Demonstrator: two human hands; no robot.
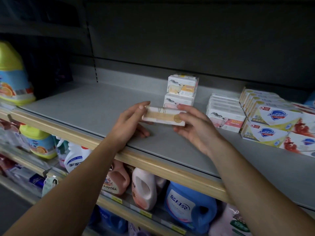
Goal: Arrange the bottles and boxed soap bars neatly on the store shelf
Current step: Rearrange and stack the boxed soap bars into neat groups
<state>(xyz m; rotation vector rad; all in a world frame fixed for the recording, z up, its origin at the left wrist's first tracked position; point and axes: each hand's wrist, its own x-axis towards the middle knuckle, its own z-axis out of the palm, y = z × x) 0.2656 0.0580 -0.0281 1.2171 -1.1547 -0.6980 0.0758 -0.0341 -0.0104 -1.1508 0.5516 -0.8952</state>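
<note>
Cardboard box in your hands: a white soap box [163, 118] with a tan band and a round gold seal, held between both hands just above the grey shelf [88, 103]; it looks a little blurred.
Your left hand [131, 122]: it grips the left end of the box, fingers curled over the top edge and the thumb under it; the hand is half closed.
Your right hand [192, 126]: it grips the right end, fingers on the upper edge near the seal, thumb below; also half closed, palm turned toward you.
Box and hands: the box lies across the gap between your two hands, long side level, its front face tilted toward you.
Stack behind: two white soap boxes with a cow picture [181, 90] stand one on the other directly behind the held box; the lower one is partly hidden by it.
Row to the right: more cow soap boxes [225, 116] lie in a row, just beside the white, blue and yellow soap packs [271, 123] at the right edge.
Left end of the shelf: a bottle with a yellow-green top [13, 74], well apart from your hands.
Lower shelf: pink bottles [144, 188] and a blue bottle [189, 205] stand below the wooden front edge [153, 164].
</note>
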